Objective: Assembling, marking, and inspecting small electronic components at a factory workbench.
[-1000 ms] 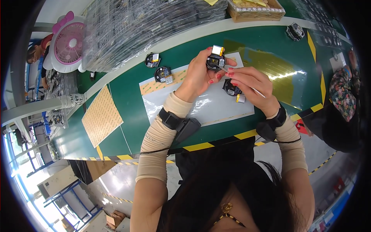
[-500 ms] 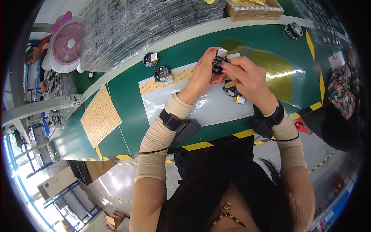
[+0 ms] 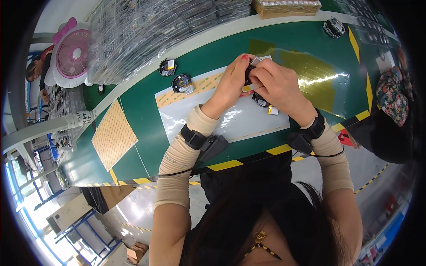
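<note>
My left hand (image 3: 231,82) is closed around a small round black electronic module (image 3: 248,75), held above the table. A silver battery pouch (image 3: 255,61) stands up from the module's far side. The fingers of my right hand (image 3: 278,82) are bent and pressed against the module and battery, covering much of both. From under them sticks a thin flat strip with a yellow end (image 3: 249,88); its kind does not show. Just below my right hand lies another round black module (image 3: 260,100), partly hidden, with a battery (image 3: 272,110) beside it.
Two more round modules (image 3: 181,83) (image 3: 167,67) lie to the left, near a white sheet (image 3: 199,117). A tan adhesive sheet (image 3: 114,135) and yellow film (image 3: 317,84) flank it. Wrapped trays (image 3: 151,35), a box (image 3: 286,8) and a pink fan (image 3: 71,53) stand beyond. Other people are at both sides.
My right fingers have closed in over the module and its battery, which tilted and is now more covered. The yellow-ended strip has shifted left, near the module. The whole view has moved slightly.
</note>
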A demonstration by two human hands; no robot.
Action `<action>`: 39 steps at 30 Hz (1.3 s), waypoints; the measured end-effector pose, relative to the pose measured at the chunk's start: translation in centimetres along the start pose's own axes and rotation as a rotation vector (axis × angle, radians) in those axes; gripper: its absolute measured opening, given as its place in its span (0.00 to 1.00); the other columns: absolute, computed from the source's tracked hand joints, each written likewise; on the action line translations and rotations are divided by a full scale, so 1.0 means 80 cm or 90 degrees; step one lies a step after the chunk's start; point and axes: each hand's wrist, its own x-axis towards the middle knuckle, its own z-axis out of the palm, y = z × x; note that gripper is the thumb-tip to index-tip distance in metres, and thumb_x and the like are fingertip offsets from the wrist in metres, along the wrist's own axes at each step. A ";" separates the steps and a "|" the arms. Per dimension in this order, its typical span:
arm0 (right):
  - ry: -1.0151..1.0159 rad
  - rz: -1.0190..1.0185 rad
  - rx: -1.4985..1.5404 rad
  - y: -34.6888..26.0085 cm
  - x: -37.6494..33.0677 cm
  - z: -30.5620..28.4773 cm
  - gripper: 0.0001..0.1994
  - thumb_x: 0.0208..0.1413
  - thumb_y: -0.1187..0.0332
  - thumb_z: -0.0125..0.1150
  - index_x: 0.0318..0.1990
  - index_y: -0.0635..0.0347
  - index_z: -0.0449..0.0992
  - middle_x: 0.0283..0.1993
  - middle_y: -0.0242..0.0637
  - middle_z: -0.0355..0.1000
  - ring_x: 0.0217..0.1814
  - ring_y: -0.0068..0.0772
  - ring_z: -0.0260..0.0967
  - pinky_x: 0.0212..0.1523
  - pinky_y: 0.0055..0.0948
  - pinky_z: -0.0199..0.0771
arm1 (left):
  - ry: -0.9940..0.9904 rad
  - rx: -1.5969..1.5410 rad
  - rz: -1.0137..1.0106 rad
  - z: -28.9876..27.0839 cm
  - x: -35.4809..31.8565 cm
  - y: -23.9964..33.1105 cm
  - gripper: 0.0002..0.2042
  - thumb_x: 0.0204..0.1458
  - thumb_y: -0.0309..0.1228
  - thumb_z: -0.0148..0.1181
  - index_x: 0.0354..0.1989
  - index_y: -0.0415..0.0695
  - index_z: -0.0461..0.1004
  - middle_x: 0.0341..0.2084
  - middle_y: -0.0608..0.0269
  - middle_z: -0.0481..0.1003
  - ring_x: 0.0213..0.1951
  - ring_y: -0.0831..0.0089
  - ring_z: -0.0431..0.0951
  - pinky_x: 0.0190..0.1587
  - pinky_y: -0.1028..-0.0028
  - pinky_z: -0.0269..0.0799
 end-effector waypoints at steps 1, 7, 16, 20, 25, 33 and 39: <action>0.000 0.001 0.000 -0.001 0.000 0.000 0.08 0.38 0.76 0.63 0.29 0.59 0.71 0.29 0.32 0.64 0.25 0.30 0.67 0.21 0.25 0.66 | 0.000 0.000 -0.001 0.000 -0.001 0.000 0.17 0.58 0.42 0.36 0.43 0.43 0.65 0.27 0.64 0.69 0.27 0.80 0.69 0.22 0.82 0.63; 0.035 0.130 0.105 -0.004 -0.003 0.001 0.08 0.38 0.78 0.60 0.29 0.60 0.70 0.28 0.33 0.63 0.23 0.28 0.66 0.22 0.23 0.66 | 0.008 -0.073 -0.073 0.003 -0.004 0.009 0.17 0.58 0.42 0.35 0.42 0.42 0.64 0.24 0.63 0.69 0.19 0.79 0.65 0.17 0.83 0.55; 0.047 0.289 0.251 -0.004 -0.004 0.005 0.06 0.43 0.80 0.56 0.31 0.66 0.69 0.27 0.32 0.61 0.20 0.18 0.58 0.20 0.17 0.57 | -0.099 -0.256 -0.104 -0.005 0.001 0.007 0.17 0.55 0.35 0.37 0.50 0.40 0.62 0.29 0.59 0.70 0.17 0.77 0.63 0.16 0.81 0.55; 0.010 0.353 0.262 -0.004 -0.001 0.000 0.05 0.43 0.74 0.58 0.30 0.63 0.71 0.29 0.35 0.67 0.25 0.29 0.69 0.26 0.24 0.69 | -0.085 -0.165 -0.076 -0.003 -0.001 0.009 0.20 0.52 0.31 0.35 0.53 0.38 0.60 0.31 0.58 0.70 0.18 0.76 0.63 0.16 0.81 0.56; 0.004 0.392 0.305 -0.004 -0.001 -0.002 0.05 0.45 0.74 0.58 0.31 0.63 0.71 0.29 0.35 0.67 0.24 0.29 0.68 0.27 0.24 0.68 | -0.100 -0.165 -0.074 -0.005 -0.001 0.013 0.21 0.51 0.30 0.34 0.54 0.37 0.59 0.31 0.58 0.69 0.20 0.75 0.63 0.18 0.80 0.57; 0.015 0.318 0.260 -0.007 0.000 -0.002 0.07 0.45 0.71 0.60 0.33 0.61 0.74 0.29 0.35 0.66 0.24 0.31 0.67 0.26 0.23 0.68 | -0.099 -0.278 -0.109 -0.008 0.001 0.010 0.20 0.55 0.33 0.33 0.54 0.38 0.57 0.27 0.60 0.67 0.21 0.73 0.63 0.18 0.78 0.54; 0.044 0.112 0.088 0.001 -0.003 0.000 0.09 0.42 0.77 0.61 0.34 0.64 0.73 0.30 0.35 0.66 0.25 0.29 0.68 0.23 0.24 0.67 | -0.070 -0.254 -0.121 -0.005 0.000 0.011 0.20 0.56 0.34 0.32 0.54 0.39 0.57 0.27 0.61 0.66 0.20 0.73 0.63 0.18 0.78 0.53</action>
